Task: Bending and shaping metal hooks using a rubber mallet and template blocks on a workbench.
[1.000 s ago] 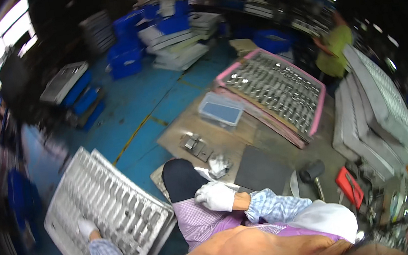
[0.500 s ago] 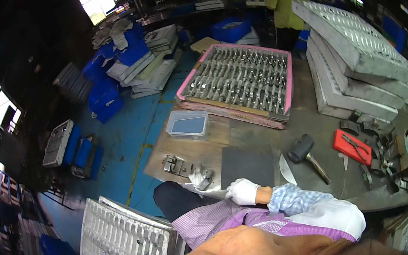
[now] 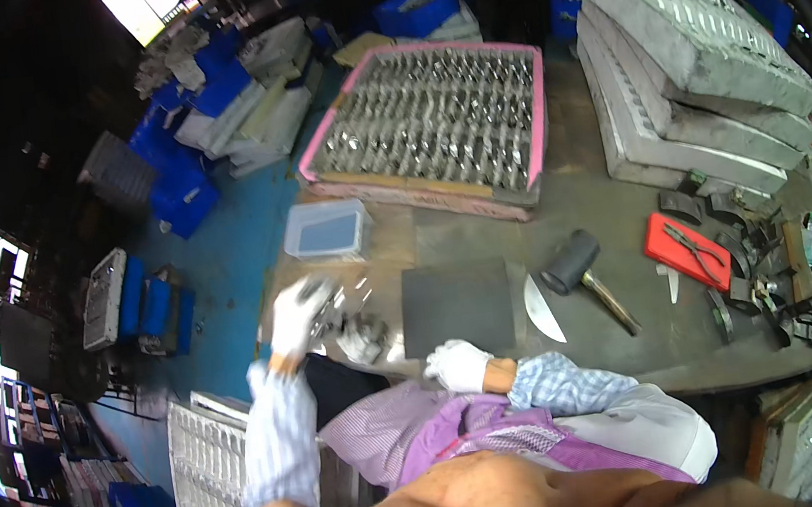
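My left hand (image 3: 300, 316), in a white glove, reaches over the table's left end. Its fingers are closed at the small metal block fixture (image 3: 326, 325), which they partly cover; bright glints show there, but what the fingers hold is not clear. Beside it lies a crumpled grey-white cloth or glove (image 3: 364, 338). My right hand (image 3: 459, 366), also gloved in white, rests at the table's front edge by the lower side of a square black pad (image 3: 457, 306). Its fingers are curled in, and no object shows in them.
Beyond the pad stand a clear plastic box (image 3: 326, 230) and a pink-edged tray (image 3: 315, 154) full of shiny metal parts. A black mallet (image 3: 572, 263), a white blade-shaped piece (image 3: 541, 310) and pliers (image 3: 694, 246) on a red case lie rightward. White slotted trays (image 3: 691, 121) are stacked behind; another slotted tray (image 3: 213, 476) is lower left.
My left hand has moved from the slotted tray at lower left up to the metal fixture on the table. My right hand stays by the pad. The whole view has shifted.
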A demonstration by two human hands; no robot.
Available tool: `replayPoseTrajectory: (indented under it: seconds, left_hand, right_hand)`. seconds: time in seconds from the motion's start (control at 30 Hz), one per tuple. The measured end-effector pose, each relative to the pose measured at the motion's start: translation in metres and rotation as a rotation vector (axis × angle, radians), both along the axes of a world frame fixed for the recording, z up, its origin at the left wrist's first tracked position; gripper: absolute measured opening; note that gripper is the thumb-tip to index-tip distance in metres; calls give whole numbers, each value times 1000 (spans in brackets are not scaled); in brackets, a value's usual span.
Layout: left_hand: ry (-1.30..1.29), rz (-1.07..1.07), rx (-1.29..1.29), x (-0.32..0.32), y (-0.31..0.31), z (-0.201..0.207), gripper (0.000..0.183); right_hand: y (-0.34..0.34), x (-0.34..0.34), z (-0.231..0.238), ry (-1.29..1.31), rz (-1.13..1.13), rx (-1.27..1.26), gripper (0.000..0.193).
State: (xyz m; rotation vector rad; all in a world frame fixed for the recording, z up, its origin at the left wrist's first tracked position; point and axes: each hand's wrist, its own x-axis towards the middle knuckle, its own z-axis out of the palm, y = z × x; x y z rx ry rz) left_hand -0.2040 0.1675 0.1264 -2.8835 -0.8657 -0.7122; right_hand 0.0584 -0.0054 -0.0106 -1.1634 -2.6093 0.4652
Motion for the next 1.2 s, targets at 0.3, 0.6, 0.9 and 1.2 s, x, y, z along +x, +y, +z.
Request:
replayPoseTrajectory:
  seconds: [0.3,0.6,0.9,1.2]
  left_hand:
    - [260,-173,-572,180,43,-114,39]
    - [288,-197,-393,190,64,-128,32]
    - [78,143,-521,170,-15,-22,29]
    - [-392,335,-569,149,-77,-154,29]
  right_hand:
    - [-36,192,65,838,-1264,124,18]
    - [-51,218,-25,-183,-1415,319,52]
    - [-61,253,-20,1388,-1202,-1199,32]
    - [10,148,203,1081,-703,-839,33]
